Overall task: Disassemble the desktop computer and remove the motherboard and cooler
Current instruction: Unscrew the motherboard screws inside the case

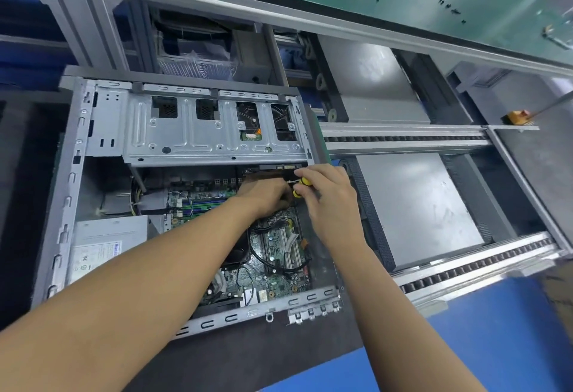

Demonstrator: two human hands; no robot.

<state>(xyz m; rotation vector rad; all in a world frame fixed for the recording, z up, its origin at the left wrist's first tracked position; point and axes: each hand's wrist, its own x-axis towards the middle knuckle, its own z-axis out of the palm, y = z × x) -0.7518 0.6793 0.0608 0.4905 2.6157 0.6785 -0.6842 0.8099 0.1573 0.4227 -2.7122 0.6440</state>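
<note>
Here, motherboard (276, 270): lies inside the open computer case (71, 205), below the drive cage (192, 131).
Right hand (328, 202): fingers clamped on a yellow-and-black screwdriver (305, 181) at the board's far edge.
Left hand (266, 197): fingers curled just beside the screwdriver; cannot tell whether they hold anything.

The desktop computer (102, 118), a grey metal case, lies open on its side at centre left. Its green motherboard (279, 280) sits flat in the lower part, under looped black cables. The dark round cooler (239, 253) is partly hidden.
</note>
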